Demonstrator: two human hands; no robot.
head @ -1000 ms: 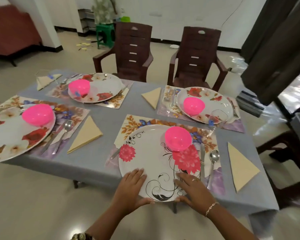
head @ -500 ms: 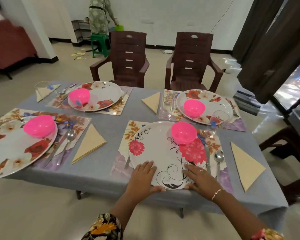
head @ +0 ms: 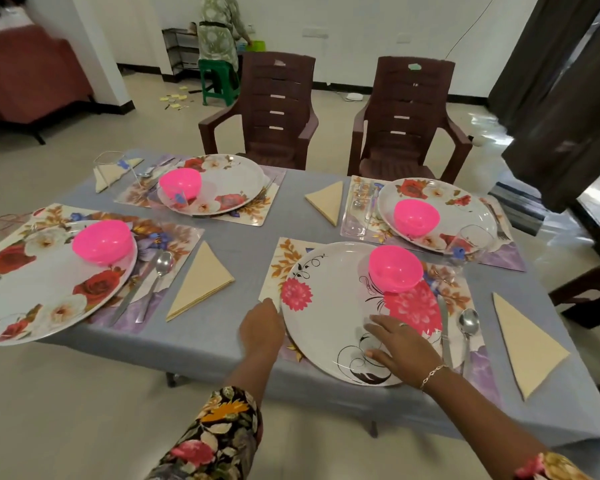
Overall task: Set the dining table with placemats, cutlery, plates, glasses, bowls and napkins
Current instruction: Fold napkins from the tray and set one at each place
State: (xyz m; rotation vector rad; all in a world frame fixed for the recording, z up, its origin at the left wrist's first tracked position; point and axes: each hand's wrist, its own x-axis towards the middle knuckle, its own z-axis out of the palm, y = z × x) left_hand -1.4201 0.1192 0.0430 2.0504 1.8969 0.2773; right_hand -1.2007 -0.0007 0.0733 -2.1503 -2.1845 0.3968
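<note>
The near white plate (head: 329, 306) with pink flowers lies on a floral placemat (head: 284, 254) at the table's front edge. A pink bowl (head: 395, 268) sits on the plate's far right part. My right hand (head: 402, 344) rests flat on the plate's near side, fingers spread. My left hand (head: 262, 327) is off the plate, against its left rim over the placemat, fingers pointing forward. A knife (head: 444, 327) and a spoon (head: 468, 323) lie right of the plate, with a folded cream napkin (head: 523, 344) beyond them. A clear glass (head: 468, 244) stands behind.
Three more settings with flowered plates, pink bowls, cutlery and napkins fill the grey-clothed table (head: 222, 341). Two brown plastic chairs (head: 274, 112) stand at the far side and a dark chair (head: 586, 289) at the right. A person stands by a green stool (head: 218, 81) in the background.
The plate has slid further onto the table, away from the front edge. My left hand has come off the plate to its left rim. My right hand stays flat on it.
</note>
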